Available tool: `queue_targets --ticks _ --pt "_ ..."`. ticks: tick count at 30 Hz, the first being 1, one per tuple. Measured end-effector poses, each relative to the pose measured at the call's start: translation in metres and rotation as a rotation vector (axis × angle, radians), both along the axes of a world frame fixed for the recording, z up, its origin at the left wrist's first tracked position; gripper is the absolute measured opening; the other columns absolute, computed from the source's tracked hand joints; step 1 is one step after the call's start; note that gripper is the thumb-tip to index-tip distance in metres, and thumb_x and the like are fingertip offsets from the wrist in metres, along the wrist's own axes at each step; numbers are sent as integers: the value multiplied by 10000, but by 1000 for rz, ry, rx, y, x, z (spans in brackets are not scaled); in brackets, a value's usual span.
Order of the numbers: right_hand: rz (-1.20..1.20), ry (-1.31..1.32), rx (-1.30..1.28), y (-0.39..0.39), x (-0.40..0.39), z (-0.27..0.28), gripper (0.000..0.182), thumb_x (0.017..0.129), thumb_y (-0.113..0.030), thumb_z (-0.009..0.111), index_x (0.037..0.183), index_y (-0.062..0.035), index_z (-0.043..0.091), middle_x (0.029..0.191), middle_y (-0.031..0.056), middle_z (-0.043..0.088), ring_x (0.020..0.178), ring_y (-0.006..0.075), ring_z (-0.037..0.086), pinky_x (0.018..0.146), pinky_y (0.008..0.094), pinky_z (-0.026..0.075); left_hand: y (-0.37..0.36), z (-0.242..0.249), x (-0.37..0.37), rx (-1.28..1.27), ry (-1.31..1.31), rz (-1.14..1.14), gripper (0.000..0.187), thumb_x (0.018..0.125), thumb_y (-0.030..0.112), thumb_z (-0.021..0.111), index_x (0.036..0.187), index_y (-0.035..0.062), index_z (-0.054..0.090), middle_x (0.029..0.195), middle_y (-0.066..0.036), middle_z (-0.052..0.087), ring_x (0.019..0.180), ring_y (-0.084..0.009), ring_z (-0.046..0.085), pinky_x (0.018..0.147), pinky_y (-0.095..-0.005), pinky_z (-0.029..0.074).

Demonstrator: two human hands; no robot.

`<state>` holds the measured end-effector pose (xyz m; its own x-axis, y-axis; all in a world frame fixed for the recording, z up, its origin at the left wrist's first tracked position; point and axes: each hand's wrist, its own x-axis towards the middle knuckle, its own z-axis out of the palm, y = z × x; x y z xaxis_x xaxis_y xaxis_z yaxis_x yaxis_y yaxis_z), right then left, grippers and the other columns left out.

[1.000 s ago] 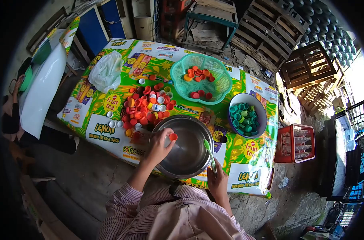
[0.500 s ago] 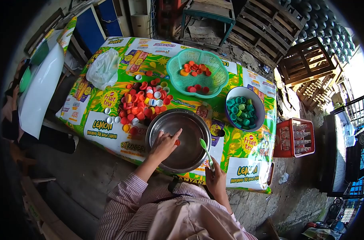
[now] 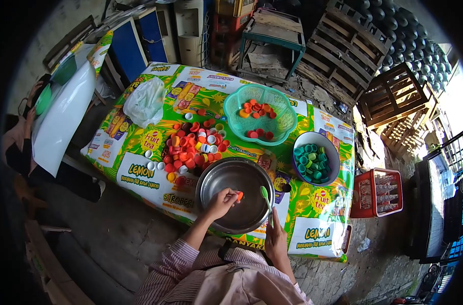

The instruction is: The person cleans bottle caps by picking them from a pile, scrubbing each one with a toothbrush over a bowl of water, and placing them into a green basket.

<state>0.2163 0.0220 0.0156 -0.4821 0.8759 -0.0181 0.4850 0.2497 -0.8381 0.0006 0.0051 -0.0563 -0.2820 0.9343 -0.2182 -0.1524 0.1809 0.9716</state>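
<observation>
A person in a striped shirt keeps the right hand point(image 3: 276, 239) curled around a green-headed brush point(image 3: 265, 194), its head angled up beside the rim of a steel basin point(image 3: 252, 175). The left hand point(image 3: 222, 203) is half closed over the same basin, thumb and fingertips pinching a single orange-red cap point(image 3: 239, 196) above the metal bottom; whether the basin holds water cannot be told.

Just beyond the basin's left side, a loose pile of caps point(image 3: 183, 147), mostly red and orange with some white and yellow, spreads across a printed tablecloth point(image 3: 305, 211). To the right, a bowl point(image 3: 331, 147), white inside and purple outside, holds green and teal caps point(image 3: 312, 162). Farther back, a mint-green basket point(image 3: 287, 119) with openwork sides contains red and orange caps point(image 3: 257, 109) in two groups. A crumpled plastic bag point(image 3: 145, 101) lies at the table's far left. On the floor at right, a red crate point(image 3: 361, 193) holds bottles point(image 3: 386, 190). Stacked wooden pallets point(image 3: 338, 48) stand behind.
</observation>
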Motion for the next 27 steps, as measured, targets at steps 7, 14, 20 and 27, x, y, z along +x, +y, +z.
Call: queue_targets --ticks 7,14,20,27 --pt "200 -69 220 -4 -22 -5 548 862 -57 480 1371 -202 340 720 154 537 590 340 569 524 432 454 -8 10 3 22 -810 128 120 932 168 481 970 92 566 1037 -50 604 972 -163 592 822 -295 489" --pt "164 -165 146 -2 -30 -6 518 858 -31 491 1345 -180 392 786 194 592 661 352 596 583 418 464 -12 11 2 -51 -913 161 104 932 164 476 959 100 554 1071 -68 597 1000 -165 582 825 -296 490" --pt "92 -96 108 2 -30 -10 483 882 -51 466 1345 -163 389 844 205 605 693 371 598 600 421 465 -13 22 2 -32 -886 146 137 934 161 471 1000 72 552 1109 -90 583 1006 -168 578 862 -302 486" --pt "64 -15 156 -8 -25 -21 534 868 -55 481 1365 -207 355 770 153 579 604 358 577 532 444 450 -17 17 7 -30 -984 171 190 926 186 491 1062 65 545 1120 -75 580 1040 -175 561 903 -325 472"
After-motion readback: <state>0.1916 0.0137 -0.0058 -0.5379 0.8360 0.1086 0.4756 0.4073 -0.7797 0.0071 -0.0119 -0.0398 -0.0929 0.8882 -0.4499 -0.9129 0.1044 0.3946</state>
